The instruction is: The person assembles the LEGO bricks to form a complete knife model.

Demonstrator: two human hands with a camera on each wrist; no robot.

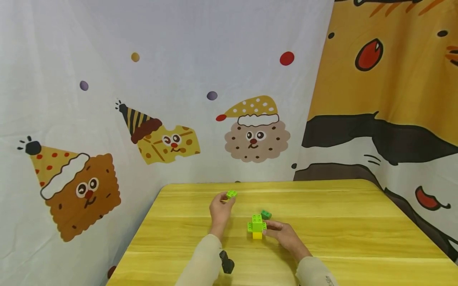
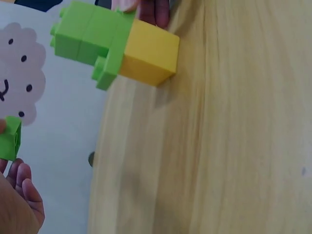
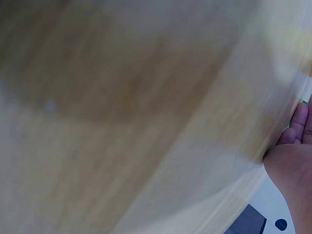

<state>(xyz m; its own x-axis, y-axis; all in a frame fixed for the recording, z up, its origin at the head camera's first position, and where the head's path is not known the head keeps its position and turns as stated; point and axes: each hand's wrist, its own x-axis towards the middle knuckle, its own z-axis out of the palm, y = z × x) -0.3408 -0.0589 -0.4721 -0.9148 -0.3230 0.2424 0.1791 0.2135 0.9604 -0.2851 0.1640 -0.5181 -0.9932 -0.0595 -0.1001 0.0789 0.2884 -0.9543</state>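
Observation:
My left hand [image 1: 220, 210] pinches a lime green toy brick [image 1: 231, 194] between thumb and fingers, above the far part of the table. In the left wrist view that brick [image 2: 10, 139] shows its hollow underside. To the right, a stack of toy bricks [image 1: 257, 223] stands upright: a yellow block [image 2: 150, 52] at the bottom, a wider lime green layer with studs jutting out at both sides, and lime green bricks on top. My right hand [image 1: 288, 239] grips the stack's right side low down. In the right wrist view, only part of the right hand [image 3: 297, 161] shows.
A dark green brick [image 1: 266, 214] lies on the wooden table [image 1: 340, 206] just behind the stack. A small black device [image 1: 227, 264] is at the left sleeve. Beyond the table's far edge hangs a white cloth [image 1: 200, 47] printed with cartoon food.

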